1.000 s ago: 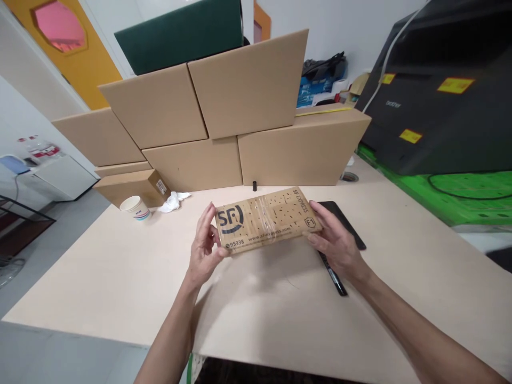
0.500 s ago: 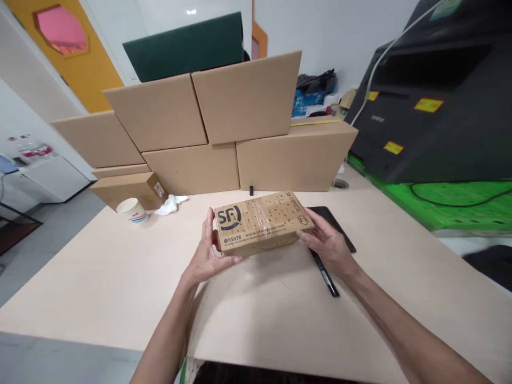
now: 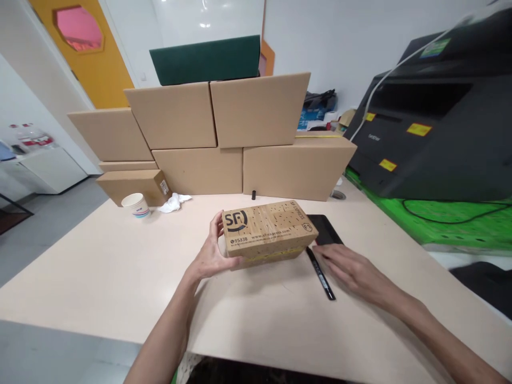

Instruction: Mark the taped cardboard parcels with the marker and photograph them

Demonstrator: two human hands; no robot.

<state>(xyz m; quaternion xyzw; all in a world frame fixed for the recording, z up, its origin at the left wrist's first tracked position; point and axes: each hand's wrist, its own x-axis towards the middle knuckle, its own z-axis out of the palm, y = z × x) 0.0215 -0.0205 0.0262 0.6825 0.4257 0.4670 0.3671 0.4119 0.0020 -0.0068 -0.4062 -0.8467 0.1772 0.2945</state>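
Note:
My left hand (image 3: 214, 253) grips the left end of a small brown cardboard box (image 3: 268, 226) printed with black "SF" lettering. Clear tape runs across its top, and its right end is tilted up a little. Close to the box's right corner, my right hand (image 3: 350, 269) is off it, with fingers stretched out low over the table. Between that hand and the box lies a black marker pen (image 3: 321, 274). Behind my right fingers a flat black tablet-like object (image 3: 326, 229) shows in part, its kind unclear.
Large plain cartons (image 3: 196, 170) are stacked along the back of the table (image 3: 120, 277), topped by a dark green box (image 3: 206, 60). A paper cup (image 3: 136, 206), crumpled tissue (image 3: 174, 202) and a small black cap (image 3: 253, 195) stand before them. A black printer (image 3: 404, 133) is at right.
My right hand has let go of the box's right end and moved right and down beside the marker pen. My left hand still holds the box. The camera view has shifted slightly.

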